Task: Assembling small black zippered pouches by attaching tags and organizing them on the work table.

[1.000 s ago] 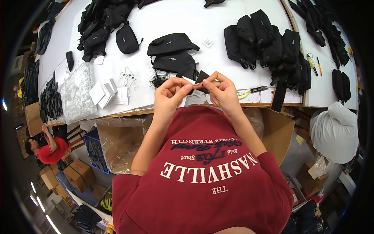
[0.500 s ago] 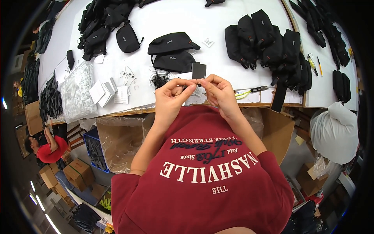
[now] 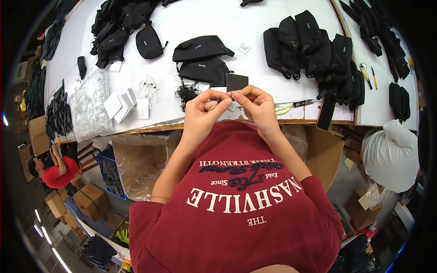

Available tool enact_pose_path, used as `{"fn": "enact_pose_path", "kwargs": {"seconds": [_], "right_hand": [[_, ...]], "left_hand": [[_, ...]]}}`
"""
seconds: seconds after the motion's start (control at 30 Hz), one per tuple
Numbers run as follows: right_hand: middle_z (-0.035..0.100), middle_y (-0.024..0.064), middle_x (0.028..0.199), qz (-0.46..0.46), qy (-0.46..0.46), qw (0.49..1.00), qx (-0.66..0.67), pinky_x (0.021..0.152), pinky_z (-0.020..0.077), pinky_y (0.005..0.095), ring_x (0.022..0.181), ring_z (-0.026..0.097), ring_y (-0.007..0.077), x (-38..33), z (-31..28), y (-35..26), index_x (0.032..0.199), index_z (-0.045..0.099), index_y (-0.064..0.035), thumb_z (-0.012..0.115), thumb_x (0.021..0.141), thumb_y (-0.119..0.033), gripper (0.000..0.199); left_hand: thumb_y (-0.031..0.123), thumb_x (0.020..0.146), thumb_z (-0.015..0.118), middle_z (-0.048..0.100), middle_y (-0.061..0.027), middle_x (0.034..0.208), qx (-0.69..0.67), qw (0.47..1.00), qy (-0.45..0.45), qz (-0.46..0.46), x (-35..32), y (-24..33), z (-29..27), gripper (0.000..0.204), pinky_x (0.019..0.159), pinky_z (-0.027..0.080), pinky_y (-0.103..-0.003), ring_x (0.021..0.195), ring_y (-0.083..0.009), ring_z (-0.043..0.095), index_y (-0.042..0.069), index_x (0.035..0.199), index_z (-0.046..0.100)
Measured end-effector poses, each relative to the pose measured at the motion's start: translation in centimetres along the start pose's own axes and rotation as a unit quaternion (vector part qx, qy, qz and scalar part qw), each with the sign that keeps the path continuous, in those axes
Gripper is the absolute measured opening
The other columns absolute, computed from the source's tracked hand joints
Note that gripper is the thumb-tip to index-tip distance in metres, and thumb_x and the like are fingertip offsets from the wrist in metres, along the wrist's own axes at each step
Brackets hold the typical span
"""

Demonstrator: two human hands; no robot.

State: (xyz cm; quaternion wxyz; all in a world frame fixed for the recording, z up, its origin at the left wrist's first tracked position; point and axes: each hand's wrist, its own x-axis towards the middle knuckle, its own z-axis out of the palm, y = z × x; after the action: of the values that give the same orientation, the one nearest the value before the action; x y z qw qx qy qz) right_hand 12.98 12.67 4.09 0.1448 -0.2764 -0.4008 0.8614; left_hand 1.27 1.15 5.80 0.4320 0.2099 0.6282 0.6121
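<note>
My left hand (image 3: 203,108) and my right hand (image 3: 256,105) meet at the table's front edge, thumbs and forefingers pinched together. Between the fingertips runs a thin dark string, mostly hidden by the fingers. Just beyond them is a square black tag (image 3: 237,82), with white paper partly showing underneath. Two black zip pouches (image 3: 203,71) lie one behind the other past the tag, the farther one with a small orange tab. Left of my fingers sits a tangled heap of black strings (image 3: 185,94).
Piled black pouches (image 3: 314,50) lie at right, more (image 3: 111,43) at far left. A clear plastic bag (image 3: 92,107), stacked white cards (image 3: 119,105) and snips (image 3: 301,103) line the near edge. Open cartons (image 3: 141,159) stand below. Another person (image 3: 59,170) works at left.
The black tag has shifted slightly right and turned, now looking wider. My hands have moved only a little, with both still pinched together at the same spot.
</note>
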Motion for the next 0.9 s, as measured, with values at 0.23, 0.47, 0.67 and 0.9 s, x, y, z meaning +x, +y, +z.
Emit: {"fn": "enact_pose_path", "kwargs": {"seconds": [0.23, 0.47, 0.67, 0.9], "right_hand": [[0.063, 0.0006, 0.08, -0.105, -0.008, 0.993, -0.045, 0.065, 0.043, 0.0184, 0.071, 0.054, 0.0033, 0.2, -0.1, 0.9, 0.085, 0.063, -0.0006, 0.067, 0.085, -0.01, 0.01], [0.063, 0.0054, 0.081, -0.138, -0.052, 0.868, -0.473, 0.069, 0.0443, 0.0278, 0.081, 0.059, 0.014, 5.0, -0.9, -1.1, 0.098, 0.06, -0.0046, 0.069, 0.08, -0.035, 0.036], [0.058, 0.0225, 0.11, 0.025, -0.19, 0.623, -0.758, 0.088, 0.046, 0.0376, 0.102, 0.057, 0.034, 8.3, -3.1, 3.3, 0.112, 0.056, -0.003, 0.066, 0.07, -0.061, 0.072], [0.061, 0.0006, 0.079, 0.189, -0.164, 0.917, -0.31, 0.064, 0.045, 0.0241, 0.071, 0.055, 0.0068, 6.6, -8.7, 6.3, 0.102, 0.058, 0.0055, 0.063, 0.087, -0.034, 0.042]], "left_hand": [[0.008, 0.087, 0.064, 0.038, 0.0106, 0.052, 0.008, 1.0, -0.016, 0.025, 0.5, -1.2, 0.1, 0.009, 0.046, 0.017, -0.019, 0.05, 0.0019, 0.026, 0.0, 0.086, 0.061], [0.018, 0.083, 0.067, 0.044, -0.0027, 0.045, 0.268, 0.952, -0.138, 0.048, -1.0, -1.6, 0.9, 0.013, 0.044, 0.03, -0.026, 0.039, -0.01, 0.034, 0.006, 0.086, 0.063], [0.024, 0.082, 0.067, 0.059, -0.0077, 0.06, 0.343, 0.891, -0.267, 0.129, -1.7, -1.7, 1.8, 0.014, 0.052, 0.042, -0.033, 0.054, -0.0228, 0.058, 0.011, 0.084, 0.064], [0.013, 0.08, 0.068, 0.063, -0.0057, 0.077, 0.265, 0.906, -0.303, 0.135, -2.0, -1.0, 1.5, 0.008, 0.065, 0.045, -0.029, 0.07, -0.0192, 0.057, 0.006, 0.084, 0.066]]}}
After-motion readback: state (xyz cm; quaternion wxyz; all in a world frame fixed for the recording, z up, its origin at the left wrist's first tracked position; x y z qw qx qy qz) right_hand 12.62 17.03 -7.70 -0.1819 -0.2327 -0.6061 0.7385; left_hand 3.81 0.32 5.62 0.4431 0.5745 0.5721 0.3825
